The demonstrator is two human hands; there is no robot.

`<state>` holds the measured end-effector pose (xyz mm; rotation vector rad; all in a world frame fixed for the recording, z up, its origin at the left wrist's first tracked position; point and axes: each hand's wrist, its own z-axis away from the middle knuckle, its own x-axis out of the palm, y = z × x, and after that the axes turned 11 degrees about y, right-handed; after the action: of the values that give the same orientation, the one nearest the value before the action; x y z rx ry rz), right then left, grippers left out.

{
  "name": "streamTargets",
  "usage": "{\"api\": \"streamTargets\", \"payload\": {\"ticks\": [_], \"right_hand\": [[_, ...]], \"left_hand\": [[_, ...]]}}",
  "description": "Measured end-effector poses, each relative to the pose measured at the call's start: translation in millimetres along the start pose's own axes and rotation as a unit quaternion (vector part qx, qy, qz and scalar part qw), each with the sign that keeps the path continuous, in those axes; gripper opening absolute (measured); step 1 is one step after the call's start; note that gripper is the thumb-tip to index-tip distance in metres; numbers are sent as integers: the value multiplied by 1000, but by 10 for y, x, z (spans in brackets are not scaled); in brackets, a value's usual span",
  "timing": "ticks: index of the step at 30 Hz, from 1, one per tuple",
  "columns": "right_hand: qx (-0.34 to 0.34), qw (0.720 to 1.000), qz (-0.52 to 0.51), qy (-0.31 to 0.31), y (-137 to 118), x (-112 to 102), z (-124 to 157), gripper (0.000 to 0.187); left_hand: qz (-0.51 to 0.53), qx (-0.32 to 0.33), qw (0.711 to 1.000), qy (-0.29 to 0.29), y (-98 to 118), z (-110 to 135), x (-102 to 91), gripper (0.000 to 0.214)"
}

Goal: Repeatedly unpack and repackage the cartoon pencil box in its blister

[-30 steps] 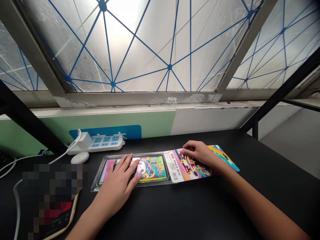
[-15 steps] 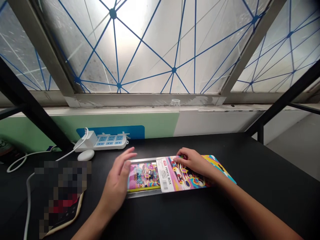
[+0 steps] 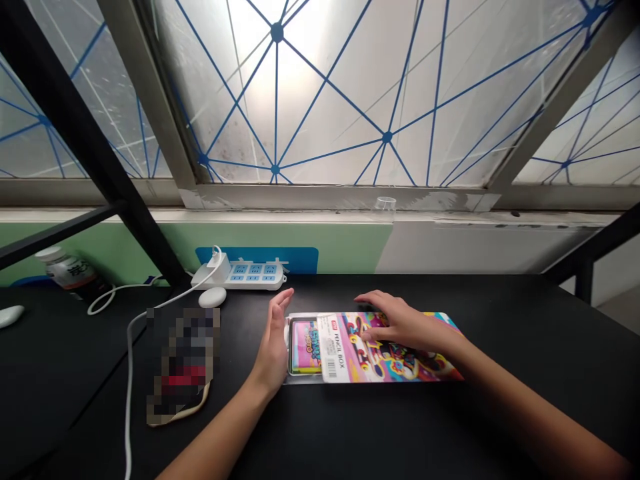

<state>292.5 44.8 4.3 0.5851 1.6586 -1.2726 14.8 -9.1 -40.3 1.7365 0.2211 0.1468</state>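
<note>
One printed pencil-box card (image 3: 336, 347) lies on the black worktop (image 3: 380, 433), just below and right of the middle of the frame, and one clear tray (image 3: 303, 380) shows at its left end. Within the tray is one pink pencil box (image 3: 306, 339) with a yellow lower edge; only its left end can be seen, the rest being covered by the card. Two hands are in view. The left hand (image 3: 271, 353) stands on edge at the tray's left end, fingers straight and grasping nothing, its palm side against or just beside the plastic; which of these cannot be told. The right hand (image 3: 400, 322) lies palm down over the card, loosely spread and not clenched, its thumb on the print and its fingertips by the upper edge; it hides part of the pattern. To the upper left are one white power strip (image 3: 257, 283) carrying one plugged-in adapter (image 3: 218, 268), and one white oval object (image 3: 213, 297). A second white object (image 3: 10, 315) is cut off by the left edge, below one bottle (image 3: 75, 272) whose label is blurred. Pixelation masks most of one cream-edged object (image 3: 197, 407) at lower left.
</note>
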Motion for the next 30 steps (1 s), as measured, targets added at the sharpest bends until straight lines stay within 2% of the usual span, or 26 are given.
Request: {"api": "streamTargets", "payload": {"ticks": [2, 5, 8, 10, 12, 16, 18, 21, 26, 28, 30], "right_hand": [[-33, 999, 17, -5, -308, 144, -145, 62], [-94, 994, 46, -11, -701, 327, -332, 45], [-110, 992, 60, 3, -806, 349, -414, 44], [-96, 993, 68, 28, -655, 269, -379, 53], [-56, 995, 62, 57, -354, 155, -256, 56], [57, 989, -9, 133, 356, -11, 152, 53], [90, 984, -81, 130, 571, -28, 317, 51], [121, 973, -170, 94, 615, 14, 409, 54], [154, 962, -206, 88, 440, 128, 358, 54], [145, 964, -201, 98, 426, 130, 356, 53], [117, 970, -164, 138, 434, 102, 375, 51]], "left_hand": [[-5, 0, 1000, -4, 4, -13, -14, 64], [21, -18, 1000, 11, 10, -63, -55, 64], [66, -81, 993, 56, 23, -140, -104, 56], [74, -122, 987, 73, 34, -179, -124, 40], [70, -150, 984, 71, 49, -192, -126, 33], [84, -192, 975, 70, 72, -183, -108, 47], [99, -209, 970, 78, 65, -195, -106, 51], [119, -216, 965, 91, 35, -230, -117, 52], [91, -202, 970, 97, 28, -261, -138, 48], [71, -193, 974, 90, 34, -259, -134, 41], [60, -180, 978, 87, 31, -251, -124, 35]]}}
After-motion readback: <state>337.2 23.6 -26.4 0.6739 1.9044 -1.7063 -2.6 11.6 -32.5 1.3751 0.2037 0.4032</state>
